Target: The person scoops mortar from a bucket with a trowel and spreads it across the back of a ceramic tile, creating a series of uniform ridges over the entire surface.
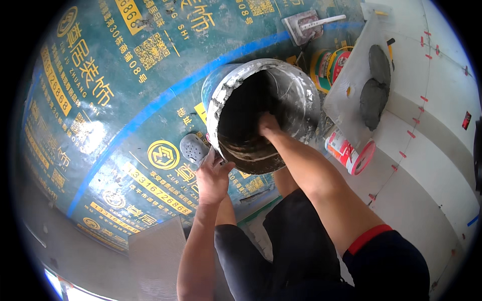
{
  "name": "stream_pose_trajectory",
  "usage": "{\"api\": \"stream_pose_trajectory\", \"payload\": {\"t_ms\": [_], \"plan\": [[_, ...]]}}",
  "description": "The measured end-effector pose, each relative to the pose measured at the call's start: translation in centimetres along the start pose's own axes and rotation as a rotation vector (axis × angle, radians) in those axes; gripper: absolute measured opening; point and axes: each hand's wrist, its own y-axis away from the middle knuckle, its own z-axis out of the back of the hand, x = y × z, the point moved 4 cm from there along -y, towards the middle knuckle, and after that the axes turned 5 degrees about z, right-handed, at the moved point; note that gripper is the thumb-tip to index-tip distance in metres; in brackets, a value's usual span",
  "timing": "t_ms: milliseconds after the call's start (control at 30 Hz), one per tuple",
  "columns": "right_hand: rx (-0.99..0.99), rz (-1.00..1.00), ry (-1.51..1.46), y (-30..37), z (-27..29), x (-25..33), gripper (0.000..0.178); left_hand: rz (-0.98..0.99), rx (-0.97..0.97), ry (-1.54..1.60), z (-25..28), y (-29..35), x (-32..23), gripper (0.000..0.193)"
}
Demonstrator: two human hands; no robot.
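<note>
A large whitish bucket [296, 85] leans toward me, its rim crusted with pale residue and its inside dark with grey-black material. My left hand [213, 178] grips the near left edge of its rim. Reaching through the mouth, my right hand [268, 125] is closed, its fingers lost in the dark. Whatever it holds there is hidden.
A pale tile [351, 95] bearing grey mortar dabs leans at the right. Near it stand a green-yellow-red bucket [321, 69] and a red-and-white bucket [341, 149]. A white-handled flat tool [304, 27] lies beyond. Green printed sheeting [125, 100] covers the floor.
</note>
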Motion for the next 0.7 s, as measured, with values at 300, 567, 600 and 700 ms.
{"api": "stream_pose_trajectory", "payload": {"t_ms": [300, 567, 600, 700], "plan": [[-0.391, -0.172, -0.679, -6.5, -2.4, 1.0, 0.032, 0.171, 0.084, 0.058, -1.1, -0.5, -1.9, 0.035], [-0.557, 0.012, -0.852, 6.2, 4.5, 3.4, 0.026, 0.282, 0.09, 0.491, -0.4, -0.6, 0.6, 0.048], [-0.566, 0.037, -0.842, 7.8, 5.1, 4.2, 0.026, 0.272, 0.089, 0.484, -0.3, -0.8, 0.8, 0.048], [-0.572, 0.028, -0.944, 13.7, 6.5, 4.9, 0.026, 0.352, 0.039, 0.621, -0.1, -1.3, 0.8, 0.046]]}}
